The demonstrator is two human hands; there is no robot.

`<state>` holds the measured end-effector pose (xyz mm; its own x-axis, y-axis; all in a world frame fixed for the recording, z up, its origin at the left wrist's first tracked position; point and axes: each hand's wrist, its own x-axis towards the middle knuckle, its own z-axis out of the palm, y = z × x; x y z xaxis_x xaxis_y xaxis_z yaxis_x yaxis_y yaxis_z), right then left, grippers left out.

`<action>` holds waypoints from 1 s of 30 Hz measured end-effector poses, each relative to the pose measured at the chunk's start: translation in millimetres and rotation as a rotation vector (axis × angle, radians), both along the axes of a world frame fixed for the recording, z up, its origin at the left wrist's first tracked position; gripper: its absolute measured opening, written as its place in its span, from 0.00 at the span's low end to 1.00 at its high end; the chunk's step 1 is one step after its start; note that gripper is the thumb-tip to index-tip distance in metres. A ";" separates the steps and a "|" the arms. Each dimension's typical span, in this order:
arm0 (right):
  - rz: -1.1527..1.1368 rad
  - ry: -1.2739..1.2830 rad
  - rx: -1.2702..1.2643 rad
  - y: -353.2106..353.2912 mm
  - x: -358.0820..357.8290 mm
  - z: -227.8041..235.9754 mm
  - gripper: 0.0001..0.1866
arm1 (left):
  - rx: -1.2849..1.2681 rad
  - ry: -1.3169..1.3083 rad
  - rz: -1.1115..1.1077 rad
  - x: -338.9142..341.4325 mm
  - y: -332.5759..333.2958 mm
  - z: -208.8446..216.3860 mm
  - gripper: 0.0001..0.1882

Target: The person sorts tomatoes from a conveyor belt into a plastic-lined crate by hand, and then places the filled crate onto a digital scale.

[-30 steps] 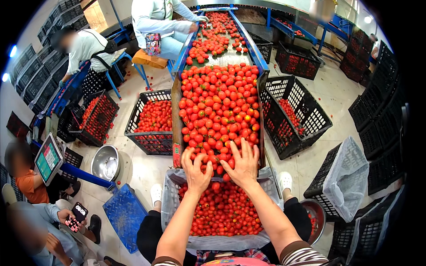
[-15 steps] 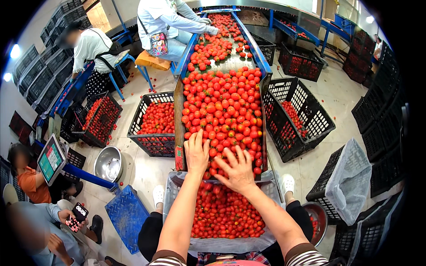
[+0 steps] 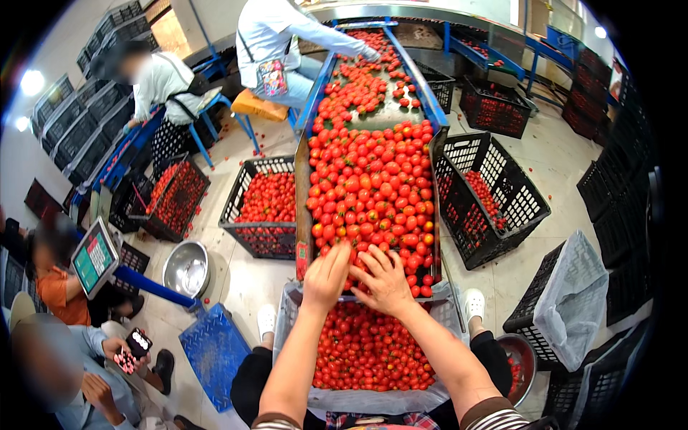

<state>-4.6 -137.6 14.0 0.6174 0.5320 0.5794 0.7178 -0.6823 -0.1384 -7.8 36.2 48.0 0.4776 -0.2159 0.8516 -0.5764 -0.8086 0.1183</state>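
Small red oval tomatoes (image 3: 373,179) cover the near end of a sloping metal chute (image 3: 302,208). At its lower lip, my left hand (image 3: 327,278) has its fingers bent and pressed together against the tomatoes; whatever is under its fingertips is hidden. My right hand (image 3: 381,281) lies just beside it, palm down, its fingers apart over the tomatoes and nothing visibly gripped. Directly below both hands stands a crate lined with a pale plastic sheet (image 3: 380,403), holding many more tomatoes (image 3: 373,351).
Black crates with tomatoes flank the chute, one left (image 3: 261,247) and one right (image 3: 494,247). A lined crate (image 3: 566,308) stands farther right. A steel bowl (image 3: 186,269) and blue platform scale (image 3: 215,355) are left. A gloved co-worker (image 3: 301,36) reaches over the chute's far end.
My hands have come closer together and my left fingers have drawn together. The co-worker's arm stretches farther across the chute. The whole view has shifted slightly.
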 end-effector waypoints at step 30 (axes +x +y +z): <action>-0.259 0.171 0.219 -24.3 -1.0 9.7 0.29 | -0.299 0.333 0.115 -34.4 -9.7 -72.6 0.16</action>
<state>-5.7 -161.9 23.7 0.8127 0.2204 0.5394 0.4794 -0.7791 -0.4039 -42.2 26.5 -24.7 0.7426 0.0860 0.6642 -0.3760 -0.7671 0.5197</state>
